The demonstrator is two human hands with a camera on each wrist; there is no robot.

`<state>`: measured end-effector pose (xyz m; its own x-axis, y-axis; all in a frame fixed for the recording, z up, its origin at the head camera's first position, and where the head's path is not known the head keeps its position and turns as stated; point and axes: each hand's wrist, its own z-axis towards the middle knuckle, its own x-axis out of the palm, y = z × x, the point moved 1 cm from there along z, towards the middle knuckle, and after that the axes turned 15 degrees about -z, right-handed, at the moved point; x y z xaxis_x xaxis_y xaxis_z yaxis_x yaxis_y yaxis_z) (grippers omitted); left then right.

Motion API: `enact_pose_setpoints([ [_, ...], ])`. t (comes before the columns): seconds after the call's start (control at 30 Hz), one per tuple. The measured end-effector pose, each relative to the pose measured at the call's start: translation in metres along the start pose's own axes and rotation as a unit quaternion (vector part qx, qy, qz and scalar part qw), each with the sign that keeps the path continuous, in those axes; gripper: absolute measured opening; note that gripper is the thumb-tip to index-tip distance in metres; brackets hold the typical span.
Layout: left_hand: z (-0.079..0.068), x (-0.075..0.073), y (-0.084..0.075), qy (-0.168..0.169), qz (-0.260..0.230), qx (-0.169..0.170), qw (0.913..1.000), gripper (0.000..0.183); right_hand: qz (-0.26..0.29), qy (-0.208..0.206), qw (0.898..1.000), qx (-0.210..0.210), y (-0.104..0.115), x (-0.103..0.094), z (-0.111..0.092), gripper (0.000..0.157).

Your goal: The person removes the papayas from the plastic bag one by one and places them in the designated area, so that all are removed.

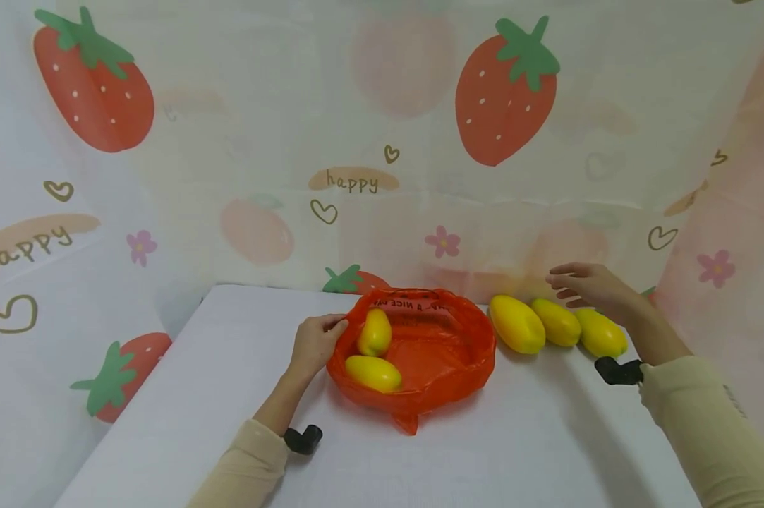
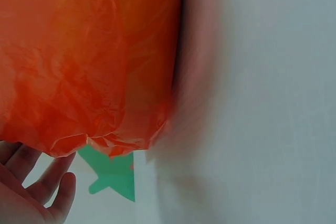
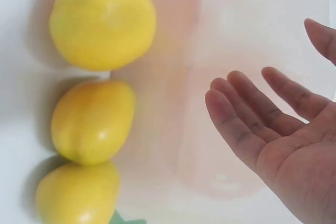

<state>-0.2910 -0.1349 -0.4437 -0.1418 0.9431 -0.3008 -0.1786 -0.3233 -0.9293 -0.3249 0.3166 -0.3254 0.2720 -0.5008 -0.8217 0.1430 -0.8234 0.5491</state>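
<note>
- The bag (image 1: 415, 399), red plastic, sits on the surface (image 1: 477, 462) with its mouth spread wide and a gathered tip at 6 o'clock, the side toward the person.
- The left hand (image 1: 313, 343) is at the bag's 9 o'clock, fingertips at the rim. The left wrist view shows some of its fingers bent and partly hidden by the plastic; whether they pinch it, I cannot tell.
- Inside the bag, to the left hand's 3 o'clock, lie a mango (image 1: 376, 331) at about 10 o'clock and a second mango (image 1: 373, 374) at about 8 o'clock.
- The right hand (image 1: 590, 285) is released and holds nothing, fingers loosely extended, raised beyond the row of fruit, between the bag's 2 and 3 o'clock.
- The row runs out from the bag at about 3 o'clock: a third mango (image 1: 517, 324) just beside it, then a fourth mango (image 1: 556, 322) and a fifth mango (image 1: 602, 334). In the right wrist view the last two touch.
- The surface is white; a shadow stretches over it from the row toward 5 o'clock.
- The curtain (image 1: 261, 113) spans from 9 through 12 to 3 o'clock, printed with strawberries, flowers, hearts and "happy".
- Beige sleeves (image 1: 705, 423) cover both forearms.
</note>
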Motion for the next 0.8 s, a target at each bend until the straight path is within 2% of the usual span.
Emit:
enact_pose_setpoints([
  [0.23,-0.002,0.000,-0.002,-0.002,-0.003,-0.001,1.0000,0.029,0.005,0.011,1.000,-0.005,0.017,0.007,0.005,0.067],
  [0.63,-0.002,0.002,0.000,-0.003,-0.003,-0.001,1.0000,0.028,0.025,0.016,0.999,-0.017,0.046,0.026,0.017,0.062],
  [0.8,-0.003,0.002,-0.001,-0.001,-0.009,-0.013,0.9999,0.029,0.028,0.021,0.999,-0.023,0.059,0.034,0.023,0.060],
])
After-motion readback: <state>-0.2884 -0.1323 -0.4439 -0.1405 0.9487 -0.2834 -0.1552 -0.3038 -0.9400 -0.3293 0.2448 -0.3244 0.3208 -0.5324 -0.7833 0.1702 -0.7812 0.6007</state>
